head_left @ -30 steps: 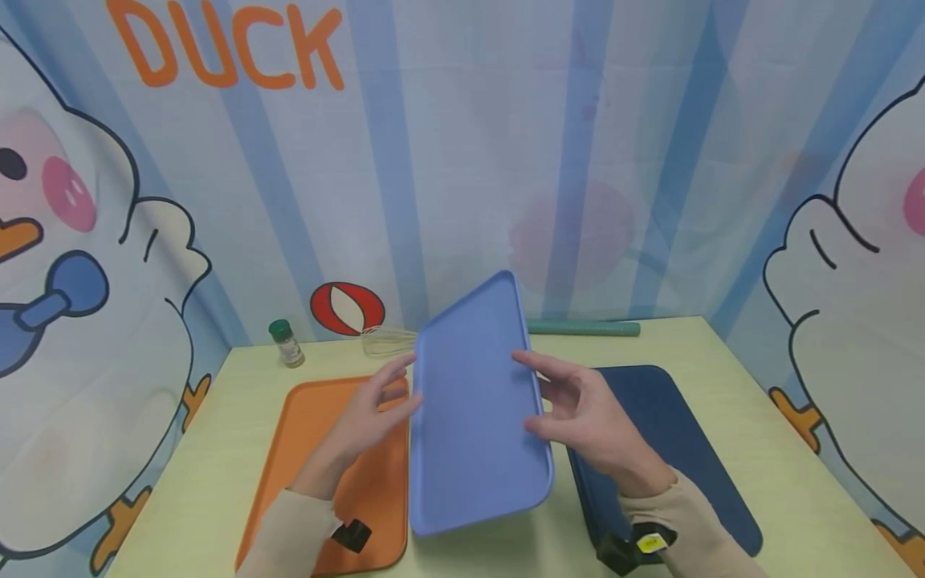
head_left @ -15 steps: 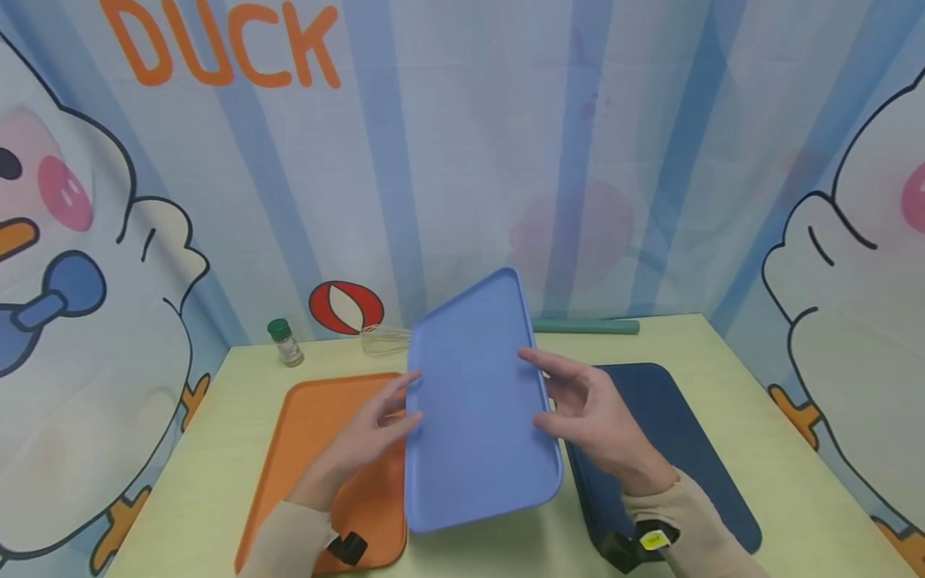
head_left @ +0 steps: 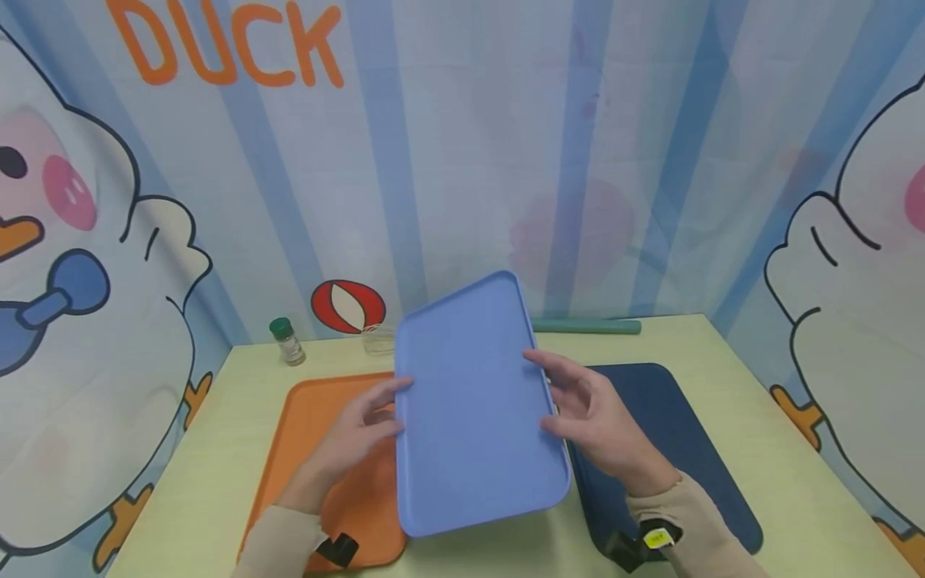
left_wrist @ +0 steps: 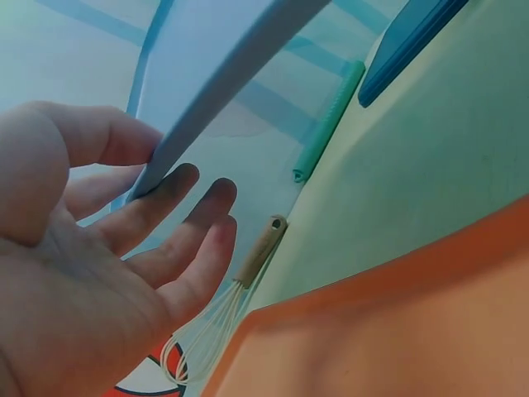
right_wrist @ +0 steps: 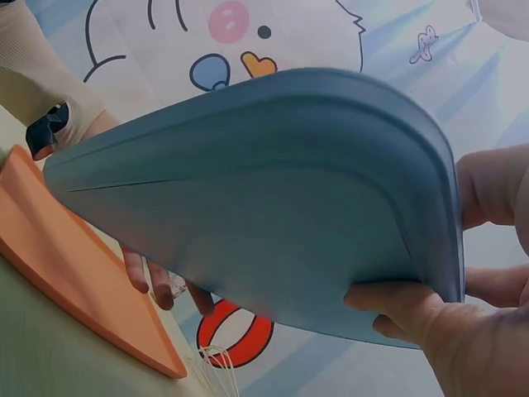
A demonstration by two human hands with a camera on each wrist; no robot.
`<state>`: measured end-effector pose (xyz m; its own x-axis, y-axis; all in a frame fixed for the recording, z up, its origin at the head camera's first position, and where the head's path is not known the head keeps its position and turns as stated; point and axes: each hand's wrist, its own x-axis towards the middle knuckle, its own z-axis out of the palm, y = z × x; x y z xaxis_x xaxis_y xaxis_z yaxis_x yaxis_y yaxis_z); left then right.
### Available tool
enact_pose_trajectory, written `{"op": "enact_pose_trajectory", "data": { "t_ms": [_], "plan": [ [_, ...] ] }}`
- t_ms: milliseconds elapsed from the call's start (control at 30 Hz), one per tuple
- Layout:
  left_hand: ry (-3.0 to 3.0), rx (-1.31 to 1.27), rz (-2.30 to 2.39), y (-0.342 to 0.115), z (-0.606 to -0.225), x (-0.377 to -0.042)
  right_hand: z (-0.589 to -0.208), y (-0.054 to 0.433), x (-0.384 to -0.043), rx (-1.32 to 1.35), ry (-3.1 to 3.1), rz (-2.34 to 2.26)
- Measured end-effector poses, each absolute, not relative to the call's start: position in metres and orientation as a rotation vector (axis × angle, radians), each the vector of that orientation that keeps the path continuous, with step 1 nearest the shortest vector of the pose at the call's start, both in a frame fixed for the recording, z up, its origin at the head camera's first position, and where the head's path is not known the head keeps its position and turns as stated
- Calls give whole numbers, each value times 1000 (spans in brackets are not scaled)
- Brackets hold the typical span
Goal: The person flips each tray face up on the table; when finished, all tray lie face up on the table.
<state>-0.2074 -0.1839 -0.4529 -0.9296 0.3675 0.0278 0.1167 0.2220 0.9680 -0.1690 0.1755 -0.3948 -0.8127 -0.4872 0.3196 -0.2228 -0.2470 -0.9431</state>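
A light-blue rectangular tray (head_left: 473, 409) is held up off the pale table (head_left: 701, 361), tilted so that its rimmed inner face turns toward the head camera and its underside shows in the right wrist view. The left hand (head_left: 350, 433) pinches its left edge, the thumb at the rim and other fingers reaching behind; in the left wrist view several of those fingers extend past the edge. The right hand (head_left: 596, 417) grips the opposite long edge, with digits on both the inner face and the underside. On the table, an orange tray (head_left: 311, 417) lies partly beneath the left arm, and a dark-blue tray (head_left: 672, 433) lies to the right, partly behind the right hand and forearm. Along the back stand or lie a small green-capped spice jar (head_left: 289, 343) at the left, a wire whisk (left_wrist: 245, 273) with a tan handle, partly hidden by the raised tray in the head view, and a green rod (head_left: 587, 326) close to the backdrop. Beige sleeves (head_left: 282, 542) cover the forearms. The striped blue backdrop (head_left: 462, 160) carries white cartoon ducks (head_left: 87, 385) and orange "DUCK" lettering (head_left: 240, 44).
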Motion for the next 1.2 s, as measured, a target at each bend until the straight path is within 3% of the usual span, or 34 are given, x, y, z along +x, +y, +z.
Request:
{"op": "enact_pose_trajectory", "data": {
  "t_ms": [1200],
  "plan": [
    [2288, 430, 1794, -193, -444, -205, -422, 191, -183, -596, 2233, -1793]
  ]
}}
